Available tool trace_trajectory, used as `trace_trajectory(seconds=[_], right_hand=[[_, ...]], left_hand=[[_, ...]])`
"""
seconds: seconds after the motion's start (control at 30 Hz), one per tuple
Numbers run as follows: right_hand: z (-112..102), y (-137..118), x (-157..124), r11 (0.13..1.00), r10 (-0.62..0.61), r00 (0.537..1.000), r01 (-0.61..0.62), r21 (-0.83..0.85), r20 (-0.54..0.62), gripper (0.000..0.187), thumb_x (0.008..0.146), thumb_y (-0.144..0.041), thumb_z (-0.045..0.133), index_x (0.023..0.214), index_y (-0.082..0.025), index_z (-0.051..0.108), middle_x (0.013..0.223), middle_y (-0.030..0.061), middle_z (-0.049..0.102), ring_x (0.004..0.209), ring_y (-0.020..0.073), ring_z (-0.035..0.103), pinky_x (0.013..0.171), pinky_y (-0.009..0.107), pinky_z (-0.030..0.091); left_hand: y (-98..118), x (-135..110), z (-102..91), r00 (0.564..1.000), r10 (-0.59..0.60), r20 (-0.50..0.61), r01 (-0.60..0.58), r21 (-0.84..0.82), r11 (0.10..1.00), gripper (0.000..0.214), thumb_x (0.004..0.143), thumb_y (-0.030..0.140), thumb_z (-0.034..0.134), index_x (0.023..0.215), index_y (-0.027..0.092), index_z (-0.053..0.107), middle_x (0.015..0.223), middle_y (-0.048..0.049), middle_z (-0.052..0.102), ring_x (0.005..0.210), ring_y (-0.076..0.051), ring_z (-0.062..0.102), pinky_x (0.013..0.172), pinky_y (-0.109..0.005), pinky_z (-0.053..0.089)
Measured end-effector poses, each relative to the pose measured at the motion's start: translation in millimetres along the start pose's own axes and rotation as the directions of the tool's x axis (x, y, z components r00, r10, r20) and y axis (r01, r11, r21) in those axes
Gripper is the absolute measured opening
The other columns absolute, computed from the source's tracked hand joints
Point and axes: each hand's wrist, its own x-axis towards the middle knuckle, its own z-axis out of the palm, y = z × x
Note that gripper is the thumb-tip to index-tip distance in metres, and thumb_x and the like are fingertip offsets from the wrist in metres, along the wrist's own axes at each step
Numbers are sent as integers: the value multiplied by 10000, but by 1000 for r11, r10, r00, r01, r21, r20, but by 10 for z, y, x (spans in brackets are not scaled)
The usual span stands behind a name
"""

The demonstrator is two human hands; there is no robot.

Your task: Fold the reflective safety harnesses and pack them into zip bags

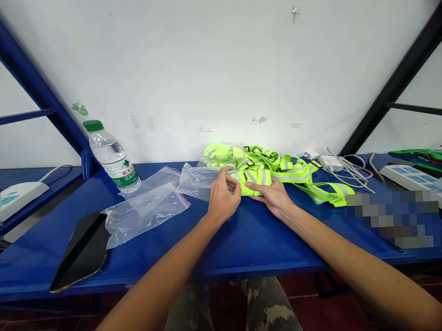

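Note:
My right hand (274,194) grips a folded bundle of neon-yellow reflective strap (258,178) with silver stripes, just above the blue table. At the bundle's left end, my left hand (225,195) pinches the mouth of a clear plastic bag (195,181), its fingers curled. The bundle's left end seems to sit at or in the bag's opening; the fingers partly hide it. Behind my hands lies a heap of loose yellow reflective straps (296,173) with black buckles. A bundle inside clear plastic (220,153) rests at the heap's left.
Flat zip bags (145,212) lie left of my hands, overlapping a dark phone or tablet (82,249). A green-capped water bottle (114,159) stands behind them. On the right are a white charger (331,162) with cable and a power strip (424,185). The wall closes off the back.

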Motion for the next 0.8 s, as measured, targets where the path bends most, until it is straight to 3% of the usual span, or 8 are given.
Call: trace_trajectory(seconds=[0.17, 0.3, 0.57, 0.8], right_hand=[[3, -24, -5, 994, 34, 999, -37, 99, 35, 578, 451, -146, 931, 951, -208, 648, 1037, 50, 744, 917, 263, 722, 750, 384, 655], [10, -58, -13, 991, -3, 1000, 2, 135, 8, 589, 438, -139, 928, 956, -197, 654, 1003, 43, 751, 849, 244, 730, 704, 367, 654], [123, 31, -144, 989, -144, 990, 144, 31, 1, 619, 382, -176, 923, 938, -192, 651, 897, 41, 746, 741, 225, 706, 554, 303, 601], [146, 98, -178, 961, -251, 963, 260, -98, 93, 573, 474, -258, 875, 993, -158, 654, 939, 56, 731, 781, 199, 672, 677, 305, 557]], left_hand=[[41, -45, 56, 994, 45, -104, -29, 145, 989, 317, 852, 205, 552, 1167, 204, 522, 896, -48, 650, 878, -192, 613, 876, -333, 462], [39, -68, 98, 991, 101, -93, -79, 216, 973, 284, 850, 183, 554, 1131, 208, 531, 867, -36, 653, 877, -203, 611, 873, -351, 455], [22, -47, 154, 967, 169, -191, -130, 199, 971, 278, 843, 135, 547, 1112, 205, 532, 840, -20, 634, 860, -180, 617, 846, -333, 486], [42, -27, 161, 947, 199, -252, -148, 208, 967, 267, 837, 119, 534, 1093, 195, 541, 874, -26, 640, 883, -172, 617, 845, -318, 481]])
